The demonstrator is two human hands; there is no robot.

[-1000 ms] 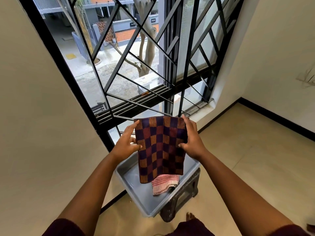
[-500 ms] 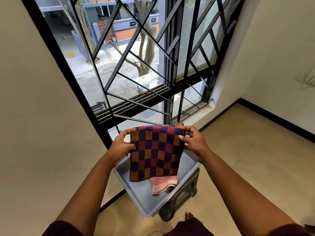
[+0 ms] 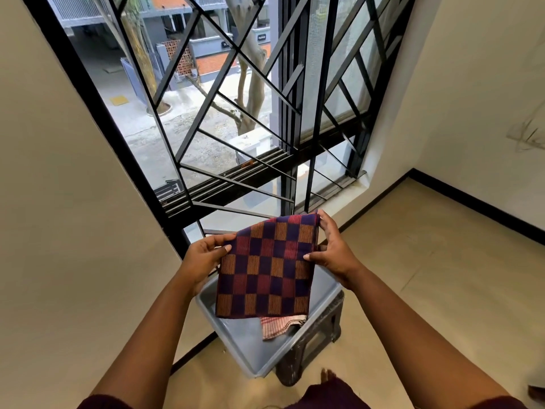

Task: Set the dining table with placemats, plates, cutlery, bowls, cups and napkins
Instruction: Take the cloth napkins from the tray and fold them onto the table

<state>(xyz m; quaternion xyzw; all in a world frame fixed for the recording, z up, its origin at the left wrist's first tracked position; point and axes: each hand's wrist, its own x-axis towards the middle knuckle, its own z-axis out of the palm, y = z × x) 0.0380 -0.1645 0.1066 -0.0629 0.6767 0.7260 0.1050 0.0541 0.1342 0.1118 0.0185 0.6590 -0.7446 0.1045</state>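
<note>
A folded checkered cloth [image 3: 267, 268] in purple, orange and red hangs above a grey plastic tub [image 3: 244, 346]. My left hand [image 3: 203, 258] pinches its upper left corner, thumb on top. My right hand [image 3: 331, 250] grips its upper right edge, fingers curled over the fold. A smaller red-and-white checked cloth [image 3: 278, 327] lies in the tub, partly hidden behind the hanging cloth.
The tub rests on a dark plastic stool [image 3: 312, 343] against the wall below a window with black metal grilles [image 3: 236, 119]. Beige tiled floor [image 3: 427, 261] spreads to the right, edged by black skirting. My bare foot [image 3: 327, 376] shows beside the stool.
The checkered cloth has come down and tilted flatter toward me. Both hands have shifted their hold along its top edge and moved lower.
</note>
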